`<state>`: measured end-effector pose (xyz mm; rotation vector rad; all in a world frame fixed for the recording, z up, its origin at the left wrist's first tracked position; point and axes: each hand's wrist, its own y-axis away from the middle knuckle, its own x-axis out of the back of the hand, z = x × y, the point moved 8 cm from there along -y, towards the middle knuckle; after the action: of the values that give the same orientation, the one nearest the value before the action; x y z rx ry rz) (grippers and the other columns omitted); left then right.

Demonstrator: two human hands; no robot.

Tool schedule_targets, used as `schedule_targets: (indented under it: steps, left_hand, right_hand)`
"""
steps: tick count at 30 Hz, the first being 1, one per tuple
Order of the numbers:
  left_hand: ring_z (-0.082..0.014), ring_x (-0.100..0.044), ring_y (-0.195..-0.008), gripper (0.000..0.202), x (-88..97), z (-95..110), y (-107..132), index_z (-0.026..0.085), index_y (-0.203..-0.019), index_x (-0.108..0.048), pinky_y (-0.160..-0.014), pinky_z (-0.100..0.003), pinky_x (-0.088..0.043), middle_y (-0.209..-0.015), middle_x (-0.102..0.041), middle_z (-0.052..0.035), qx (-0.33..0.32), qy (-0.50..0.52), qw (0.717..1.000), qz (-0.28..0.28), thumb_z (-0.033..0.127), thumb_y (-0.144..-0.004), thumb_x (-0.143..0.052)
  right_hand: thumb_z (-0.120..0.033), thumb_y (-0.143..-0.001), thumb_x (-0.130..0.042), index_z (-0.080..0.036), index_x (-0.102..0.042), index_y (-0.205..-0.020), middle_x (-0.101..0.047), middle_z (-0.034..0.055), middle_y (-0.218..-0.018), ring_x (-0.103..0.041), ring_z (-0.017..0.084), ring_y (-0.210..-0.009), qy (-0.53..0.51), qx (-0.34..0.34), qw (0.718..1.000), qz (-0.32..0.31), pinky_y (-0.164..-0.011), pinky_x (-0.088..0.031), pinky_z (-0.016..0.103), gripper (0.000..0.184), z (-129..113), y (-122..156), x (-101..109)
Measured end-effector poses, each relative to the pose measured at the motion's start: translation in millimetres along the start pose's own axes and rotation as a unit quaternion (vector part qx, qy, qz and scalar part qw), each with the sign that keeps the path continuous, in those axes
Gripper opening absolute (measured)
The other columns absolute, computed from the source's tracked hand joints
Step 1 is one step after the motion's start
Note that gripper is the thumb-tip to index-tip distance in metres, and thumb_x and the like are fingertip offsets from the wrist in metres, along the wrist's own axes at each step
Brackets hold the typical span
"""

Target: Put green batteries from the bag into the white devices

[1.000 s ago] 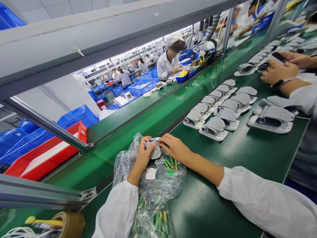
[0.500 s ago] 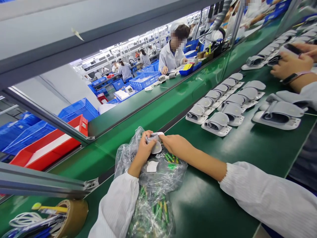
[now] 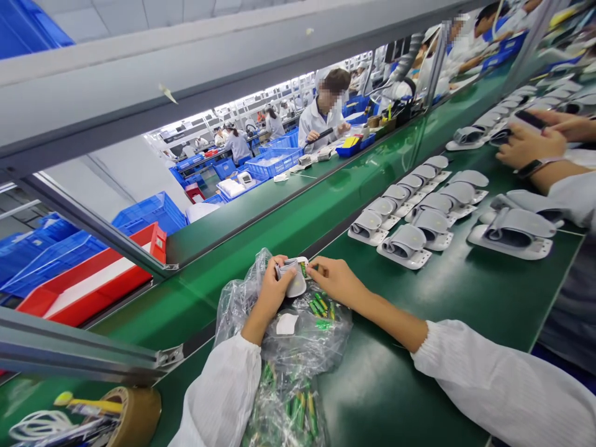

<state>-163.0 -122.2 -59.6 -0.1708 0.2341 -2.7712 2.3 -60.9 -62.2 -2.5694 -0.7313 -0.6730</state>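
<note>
Within left hand [image 3: 272, 292], grey device [image 3: 294, 277].

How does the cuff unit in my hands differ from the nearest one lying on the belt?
The held unit is gripped in the left hand, tilted above the battery bag, with the right hand pinching a green battery at it. The belt unit lies flat, untouched, on the green belt. Both have grey cuffs on white bodies.

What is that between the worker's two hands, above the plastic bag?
A small grey device, gripped by the left hand, with a green battery at its upper edge, close to the right hand. The head view shows it.
</note>
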Motion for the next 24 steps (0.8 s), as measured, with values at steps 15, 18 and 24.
schedule_targets:
  steps: [15,18,24]
  left_hand:
    - [-0.0159,-0.062,-0.091,0.053,1.6,-6,-5,0.021,-0.090,-0.050,-0.075,-0.026,-0.055,-0.120,-0.059,-0.0042,0.046,0.067,0.996,0.033,0.051,-0.070,-0.088]
    - [-0.0155,-0.063,-0.090,0.051,2.9,-9,-6,0.021,-0.091,-0.050,-0.076,-0.027,-0.056,-0.123,-0.059,-0.0035,0.049,0.073,0.996,0.025,0.050,-0.071,-0.089]
    - [-0.0158,-0.062,-0.093,0.051,3.4,-7,-8,0.021,-0.091,-0.052,-0.078,-0.026,-0.056,-0.120,-0.059,-0.0037,0.047,0.065,0.997,0.008,0.049,-0.071,-0.090]
  right_hand:
    - [-0.005,-0.083,-0.063,-0.016,-0.072,-0.100,-0.077,0.0070,-0.093,-0.076,0.019,-0.093,-0.351,-0.138,0.926,0.023,-0.095,-0.060,0.034,0.022,25,-7,8]
    - [-0.010,-0.090,-0.061,-0.017,-0.072,-0.106,-0.075,0.0084,-0.101,-0.075,0.019,-0.088,-0.230,-0.021,0.972,0.046,-0.086,-0.060,0.033,0.020,10,-6,13]
    - [-0.017,-0.098,-0.066,-0.018,-0.068,-0.099,-0.069,0.0036,-0.088,-0.064,0.017,-0.077,0.017,0.158,0.986,0.056,-0.073,-0.049,0.028,0.002,-14,2,4]
